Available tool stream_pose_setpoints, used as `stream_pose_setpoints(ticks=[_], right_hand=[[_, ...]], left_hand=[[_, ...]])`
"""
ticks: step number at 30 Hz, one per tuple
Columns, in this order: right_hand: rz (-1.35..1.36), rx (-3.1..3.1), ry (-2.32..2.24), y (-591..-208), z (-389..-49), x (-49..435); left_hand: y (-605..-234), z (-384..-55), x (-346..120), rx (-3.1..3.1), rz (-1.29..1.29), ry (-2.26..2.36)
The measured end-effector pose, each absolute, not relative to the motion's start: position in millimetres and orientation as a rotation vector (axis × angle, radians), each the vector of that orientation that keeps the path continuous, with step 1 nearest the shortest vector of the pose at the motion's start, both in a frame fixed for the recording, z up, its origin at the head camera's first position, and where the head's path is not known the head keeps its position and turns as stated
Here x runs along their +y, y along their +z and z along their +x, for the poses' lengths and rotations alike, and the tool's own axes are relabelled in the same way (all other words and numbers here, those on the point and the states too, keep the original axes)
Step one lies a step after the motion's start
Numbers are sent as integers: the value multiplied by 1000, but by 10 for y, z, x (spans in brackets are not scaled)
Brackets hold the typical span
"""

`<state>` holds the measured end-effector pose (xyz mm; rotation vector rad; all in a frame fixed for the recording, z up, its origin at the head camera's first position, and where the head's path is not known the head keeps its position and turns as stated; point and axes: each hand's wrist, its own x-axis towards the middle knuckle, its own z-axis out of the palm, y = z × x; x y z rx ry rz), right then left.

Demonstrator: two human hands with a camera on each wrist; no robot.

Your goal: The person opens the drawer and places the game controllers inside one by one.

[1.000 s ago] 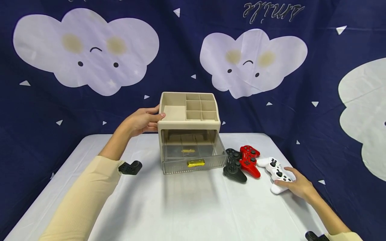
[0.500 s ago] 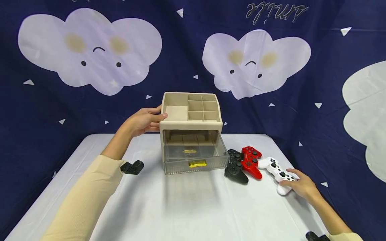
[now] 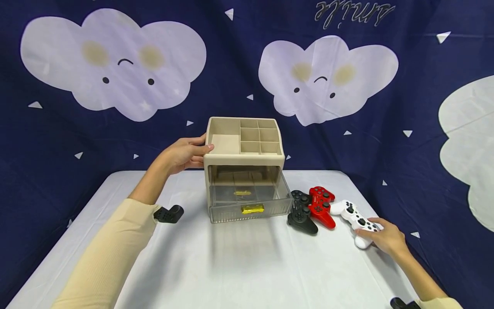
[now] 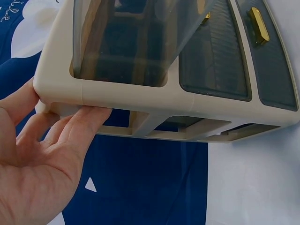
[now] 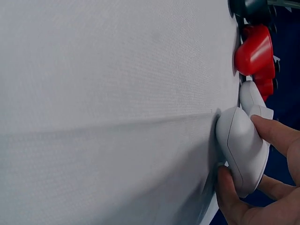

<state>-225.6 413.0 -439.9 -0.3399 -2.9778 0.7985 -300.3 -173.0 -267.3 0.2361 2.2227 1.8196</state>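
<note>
Gripping that beige drawer unit (image 3: pixel 244 160), your left hand (image 3: pixel 181 156) has its thumb over the rim, fingers on the side. Off to its right, your right hand (image 3: pixel 387 237) pinches the white controller (image 3: pixel 353 218) past the red one (image 3: pixel 321 208), kinda narrow.

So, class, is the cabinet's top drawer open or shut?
Open: the clear top drawer juts out from the beige cabinet, its yellow handle standing forward of the cabinet's front.

Word “smile” (image 3: pixel 353 14), upside down, on blue backdrop (image 3: pixel 231 56), red controller (image 3: pixel 321 205) marking illegible
</note>
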Motion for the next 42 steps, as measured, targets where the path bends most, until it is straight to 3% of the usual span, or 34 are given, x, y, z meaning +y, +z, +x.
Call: stream_pose_setpoints(ticks=[21,30,42], right_hand=[[-219,-2779,706,-4034,-2246,4047],[-140,-2736,652,-3483,-2287,3971],[-25,-2806,749,-2742,-2244,3407]], left_hand=[[-2661,-3005,-1703,2228,248,1812],[-2663,-2996,-1704,2234,271,1800],[-2666,-2982,-1732,2224,276,1801]])
